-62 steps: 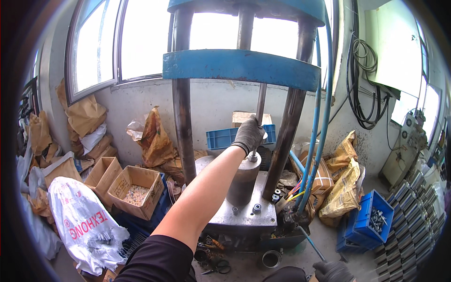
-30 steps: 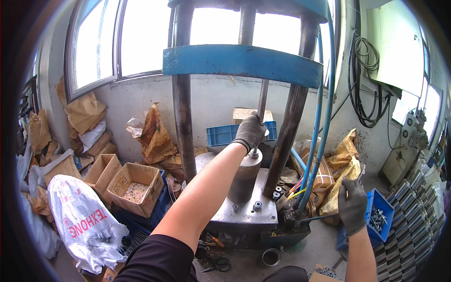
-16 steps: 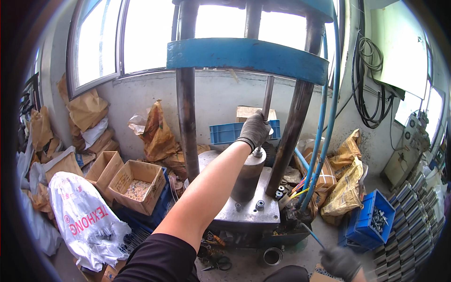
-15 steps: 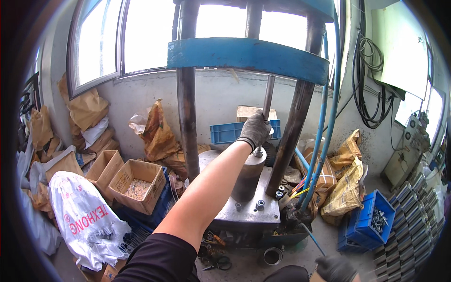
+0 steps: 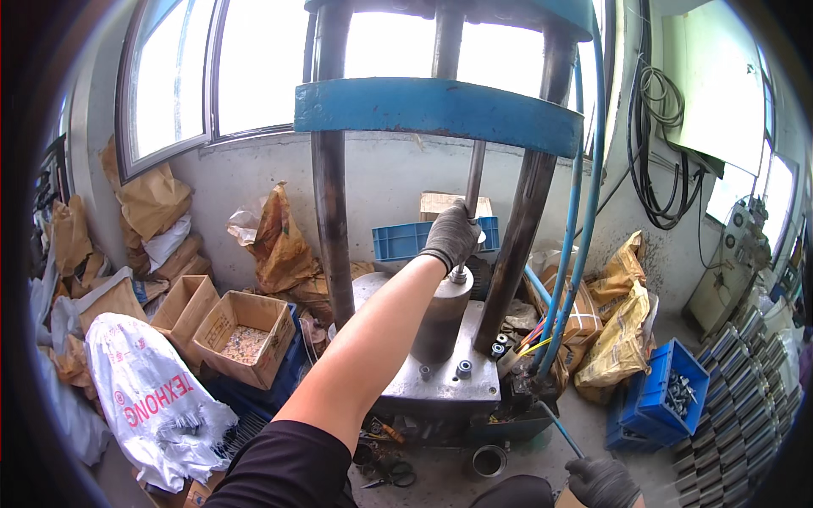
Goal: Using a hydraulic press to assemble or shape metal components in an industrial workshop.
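Note:
My left hand (image 5: 454, 234), in a dark grey glove, is wrapped round an upright steel rod (image 5: 477, 173). This rod stands over a thick metal cylinder (image 5: 441, 317) on the steel bed (image 5: 395, 383) of a press, and its top reaches up to the blue crossbeam (image 5: 436, 110). Low on the right, my gloved right hand (image 5: 603, 483) closes on the end of a thin blue lever (image 5: 560, 430) that slants down from the press's base. Small metal rings (image 5: 464, 368) lie on the bed beside the cylinder.
Dark columns (image 5: 332, 220) flank the bed. Left are an open carton (image 5: 246, 339) and a white sack (image 5: 152, 398). Right are a blue crate of metal parts (image 5: 673, 389) and stacked metal tubes (image 5: 737, 406). Scissors (image 5: 398, 476) and a metal ring (image 5: 489, 461) lie on the floor.
The view has shifted slightly, so the press sits a little further left and lower. My right hand appears slightly higher at the lever; my left hand keeps its grip on the rod.

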`<state>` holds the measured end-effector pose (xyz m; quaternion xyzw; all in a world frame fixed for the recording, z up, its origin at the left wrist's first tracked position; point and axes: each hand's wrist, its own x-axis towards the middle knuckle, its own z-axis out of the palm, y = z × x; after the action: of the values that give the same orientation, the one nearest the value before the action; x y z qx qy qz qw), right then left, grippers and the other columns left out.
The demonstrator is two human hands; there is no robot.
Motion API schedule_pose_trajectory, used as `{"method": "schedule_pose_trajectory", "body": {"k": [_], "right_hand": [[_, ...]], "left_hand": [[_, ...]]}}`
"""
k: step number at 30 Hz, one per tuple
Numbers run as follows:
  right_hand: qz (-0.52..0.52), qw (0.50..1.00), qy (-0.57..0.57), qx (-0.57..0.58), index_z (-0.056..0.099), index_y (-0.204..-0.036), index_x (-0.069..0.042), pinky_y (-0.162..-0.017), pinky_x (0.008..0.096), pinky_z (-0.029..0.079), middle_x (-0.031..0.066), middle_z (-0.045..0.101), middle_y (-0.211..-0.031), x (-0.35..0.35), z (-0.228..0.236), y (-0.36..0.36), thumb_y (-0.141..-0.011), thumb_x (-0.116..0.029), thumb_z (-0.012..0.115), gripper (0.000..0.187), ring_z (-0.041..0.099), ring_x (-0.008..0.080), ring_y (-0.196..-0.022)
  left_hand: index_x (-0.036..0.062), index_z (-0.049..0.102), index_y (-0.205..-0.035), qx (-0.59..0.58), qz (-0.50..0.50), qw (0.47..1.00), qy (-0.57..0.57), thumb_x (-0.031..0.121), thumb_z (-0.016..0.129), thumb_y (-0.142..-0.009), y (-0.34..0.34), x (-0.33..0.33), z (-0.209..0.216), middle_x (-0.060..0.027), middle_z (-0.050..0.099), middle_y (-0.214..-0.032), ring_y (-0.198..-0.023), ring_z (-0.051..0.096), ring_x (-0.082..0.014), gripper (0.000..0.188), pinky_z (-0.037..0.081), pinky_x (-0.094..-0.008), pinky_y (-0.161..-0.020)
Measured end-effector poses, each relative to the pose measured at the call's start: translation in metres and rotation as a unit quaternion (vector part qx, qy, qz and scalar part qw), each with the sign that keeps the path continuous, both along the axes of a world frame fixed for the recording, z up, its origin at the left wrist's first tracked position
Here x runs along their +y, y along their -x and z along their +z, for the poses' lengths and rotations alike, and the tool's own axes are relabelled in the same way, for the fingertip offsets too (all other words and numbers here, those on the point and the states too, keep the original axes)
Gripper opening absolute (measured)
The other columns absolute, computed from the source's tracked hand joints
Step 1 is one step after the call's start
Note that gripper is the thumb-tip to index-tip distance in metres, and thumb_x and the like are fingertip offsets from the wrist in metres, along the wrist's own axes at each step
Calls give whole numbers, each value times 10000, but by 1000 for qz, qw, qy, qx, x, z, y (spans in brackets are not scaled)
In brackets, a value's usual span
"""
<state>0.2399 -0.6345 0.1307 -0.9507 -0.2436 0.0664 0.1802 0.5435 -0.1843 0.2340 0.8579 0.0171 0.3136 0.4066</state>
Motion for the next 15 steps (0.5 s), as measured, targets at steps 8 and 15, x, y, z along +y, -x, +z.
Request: {"method": "schedule_pose_trajectory", "body": {"k": [8,15], "right_hand": [[-3,999,31,40,770,-1159,-54,-832,417,582,217,769,-1057,-8,-12,1,-946,-179,698,257,748,370,-984],[-46,999,-19,17,766,-1178,-59,-815,409,585,217,769,-1018,3,4,1,-938,-207,715,286,761,340,-933]], "left_hand": [[19,619,-1137,10,5,1000,-22,168,636,-937,6,-6,4,-269,733,-974,-970,723,-436,250,578,-503,-866],[19,615,-1142,8,11,1000,-27,164,639,-928,6,-3,2,-269,732,-967,-966,722,-438,260,579,-506,-864]]}}
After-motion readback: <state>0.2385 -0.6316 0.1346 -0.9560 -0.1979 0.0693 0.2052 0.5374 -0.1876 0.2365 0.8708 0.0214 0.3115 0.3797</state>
